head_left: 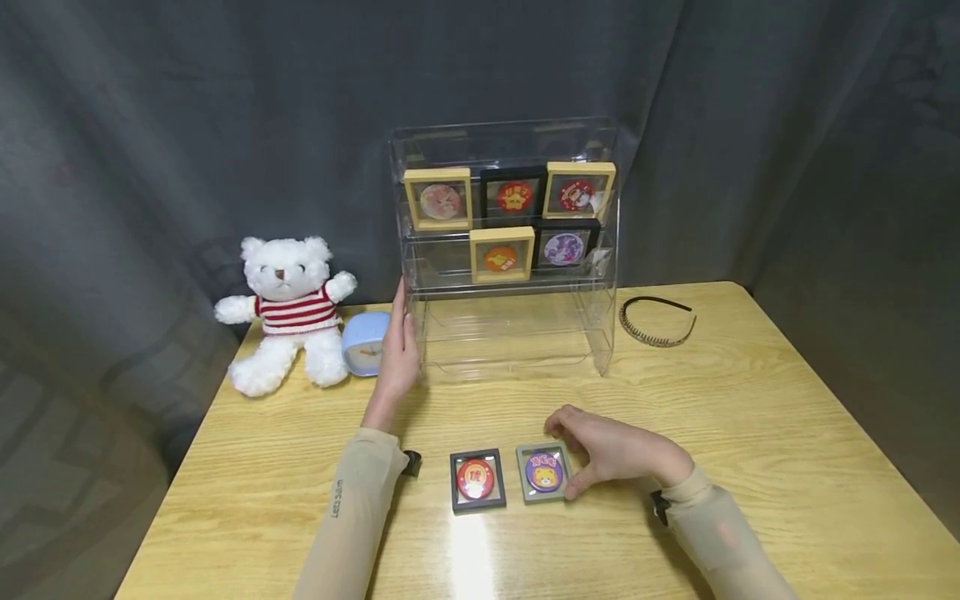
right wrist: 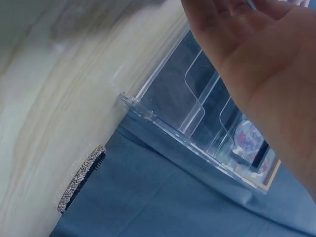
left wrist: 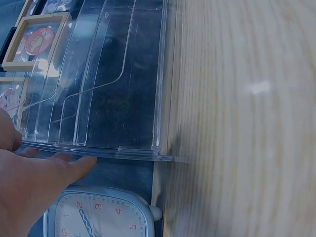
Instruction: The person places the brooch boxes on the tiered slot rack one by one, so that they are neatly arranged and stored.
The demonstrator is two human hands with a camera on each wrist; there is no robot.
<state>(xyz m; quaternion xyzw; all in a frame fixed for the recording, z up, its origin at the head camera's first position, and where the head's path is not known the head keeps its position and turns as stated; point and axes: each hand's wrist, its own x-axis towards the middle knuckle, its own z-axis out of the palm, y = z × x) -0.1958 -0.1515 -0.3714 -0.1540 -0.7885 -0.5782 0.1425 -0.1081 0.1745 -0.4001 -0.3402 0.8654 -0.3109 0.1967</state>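
Note:
My left hand (head_left: 400, 354) rests against the left side of a clear acrylic tiered display rack (head_left: 510, 329), its fingers fairly straight. In the left wrist view, the fingers lie along the edge of that side. Near the table's front, my right hand (head_left: 618, 446) is at a grey-green square frame (head_left: 530, 496) with a purple bear badge. Its thumb touches the lower right corner and its curled fingers are at the upper edge; the frame lies flat. Left of it lies a dark frame (head_left: 478, 504) with a red badge. The right wrist view does not show the fingertips.
Several yellow and black badge frames (head_left: 502, 256) stand on the rack's upper tiers. A blue alarm clock (head_left: 365, 354) sits close by the left hand, beside a white teddy bear (head_left: 281, 283). Right of the rack lies a headband (head_left: 648, 337). A dark curtain (head_left: 315, 125) hangs behind.

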